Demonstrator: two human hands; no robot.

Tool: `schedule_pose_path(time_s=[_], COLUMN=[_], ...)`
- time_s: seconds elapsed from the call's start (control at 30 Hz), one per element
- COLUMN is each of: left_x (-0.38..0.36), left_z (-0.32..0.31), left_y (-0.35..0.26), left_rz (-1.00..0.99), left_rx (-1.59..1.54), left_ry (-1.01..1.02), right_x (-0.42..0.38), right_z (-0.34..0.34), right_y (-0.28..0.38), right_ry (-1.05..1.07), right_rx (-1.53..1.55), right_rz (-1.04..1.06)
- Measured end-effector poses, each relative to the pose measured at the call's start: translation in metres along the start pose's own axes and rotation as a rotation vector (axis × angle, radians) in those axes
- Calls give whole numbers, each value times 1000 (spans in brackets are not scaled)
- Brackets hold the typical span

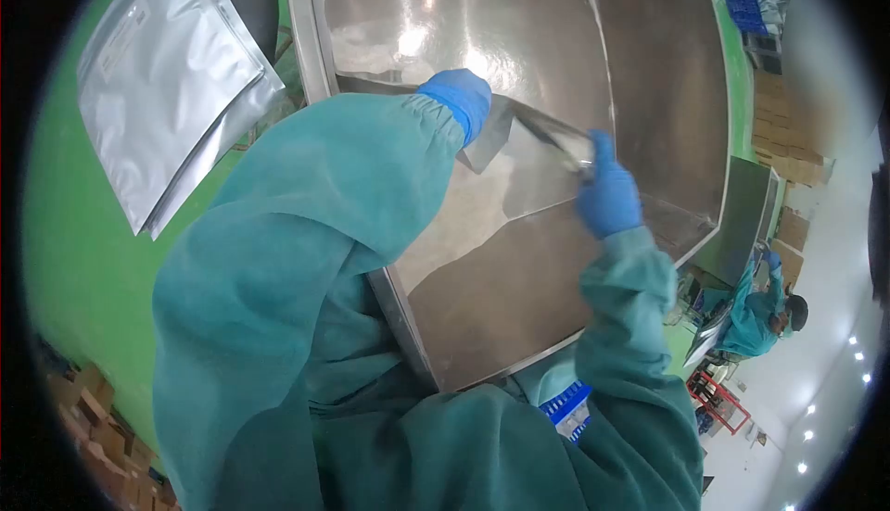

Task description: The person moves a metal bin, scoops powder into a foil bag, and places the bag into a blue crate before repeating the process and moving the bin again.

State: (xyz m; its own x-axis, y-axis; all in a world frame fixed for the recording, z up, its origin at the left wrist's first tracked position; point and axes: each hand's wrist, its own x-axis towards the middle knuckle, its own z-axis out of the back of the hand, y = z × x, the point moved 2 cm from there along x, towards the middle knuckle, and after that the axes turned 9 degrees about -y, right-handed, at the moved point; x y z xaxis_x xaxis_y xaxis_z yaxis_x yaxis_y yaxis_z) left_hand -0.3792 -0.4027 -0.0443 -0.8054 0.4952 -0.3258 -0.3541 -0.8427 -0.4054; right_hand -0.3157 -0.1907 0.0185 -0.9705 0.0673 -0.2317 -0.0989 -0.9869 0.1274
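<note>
Silvery piece (491,135) is spanning steel tub (663,75) above pale powder (464,224), probably handling light, thin, slippery; opposite edges likely offering best hold. Right hand (609,198): fingers gripping one end. Left hand (461,99): sitting beside other end, fingers hiding, grip cannot tell.

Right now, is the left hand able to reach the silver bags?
Probably yes: the silver bags lie uncovered beside the metal bin. But the left hand is over the bin and would first have to cross its rim.
</note>
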Motion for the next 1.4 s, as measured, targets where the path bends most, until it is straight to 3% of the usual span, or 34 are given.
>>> schedule_pose_path(time_s=[0.07,0.13,0.2,0.27,0.3,0.33,0.37,0.43,0.53,0.57,0.63,0.67,0.73,0.83,0.9,0.97,1.03,1.07,1.13,1.27,1.4], left_x=[6,3,13,17,14,10,9,9,11,12,14,12,9,9,10,13,11,5,-8,-1,2], left_z=[-3,6,-6,-9,-3,2,5,14,2,2,1,2,3,8,2,-13,-17,-10,4,-6,-6], left_y=[9,13,25,36,34,33,30,25,31,31,27,26,20,13,8,1,-3,-5,-9,-9,-5], left_rz=[-13,10,33,82,108,135,145,170,68,62,25,25,-1,-42,-51,-73,-98,-102,-138,-66,-84], left_rx=[27,-19,20,67,67,66,75,48,63,64,38,23,46,89,70,69,78,75,-81,-65,-60], left_ry=[-59,-128,-180,-241,-285,-329,-300,-195,-298,-300,-214,-234,-169,-102,-122,-67,0,-15,-14,-26,-92], right_x=[24,54,87,101,67,45,17,-7,-15,-13,-6,-12,-13,-9,-8,-5,5,6,13,-11,-62], right_z=[-11,-67,-195,-339,-309,-358,-353,-345,-339,-335,-320,-313,-284,-200,-86,4,15,5,-16,-2,32], right_y=[-52,-98,-154,-171,-94,-70,-31,16,33,27,15,66,128,129,44,40,2,-3,5,79,50], right_ry=[-29,111,137,241,301,500,384,363,1051,1045,1256,1252,1304,1281,1209,1148,861,849,353,324,234], right_rx=[23,56,403,403,418,1086,348,441,948,950,1092,1066,1204,1384,1510,1141,429,418,18,-214,-276], right_rz=[7,-139,94,232,229,-211,120,100,-482,-484,263,261,-70,-564,-894,-484,-115,-115,174,-30,-126])
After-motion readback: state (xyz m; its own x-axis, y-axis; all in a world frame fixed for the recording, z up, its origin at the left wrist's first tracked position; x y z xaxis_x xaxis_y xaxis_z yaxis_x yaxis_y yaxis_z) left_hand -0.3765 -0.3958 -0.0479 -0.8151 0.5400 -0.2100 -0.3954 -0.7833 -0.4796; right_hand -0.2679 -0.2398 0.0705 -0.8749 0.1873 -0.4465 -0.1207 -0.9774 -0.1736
